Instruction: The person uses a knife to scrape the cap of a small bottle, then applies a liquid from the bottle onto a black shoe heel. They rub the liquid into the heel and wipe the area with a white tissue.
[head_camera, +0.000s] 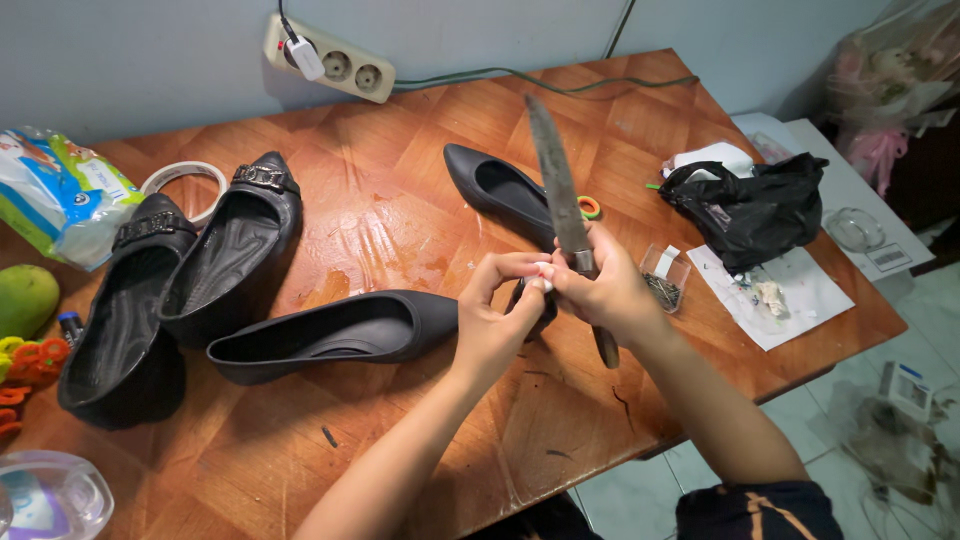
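Here, at the far left edge of the frame, a green mango lies below a blue-and-white plastic packet, with orange rings under it. Just right of these, a pair of black buckled flats sits side by side on the wooden table, a roll of white tape behind them. A plain black pointed shoe lies on its side at lower centre, its toe near the left hand. That hand's fingers curl in, thumb and forefinger pinching a small white piece against a dark bit below. The right hand is pressed against it, fingers wrapped round the handle of a long worn knife, blade pointing toward the top of the frame. Behind the blade lies another black shoe. Further right stand a small clear box of pins and a black plastic bag.
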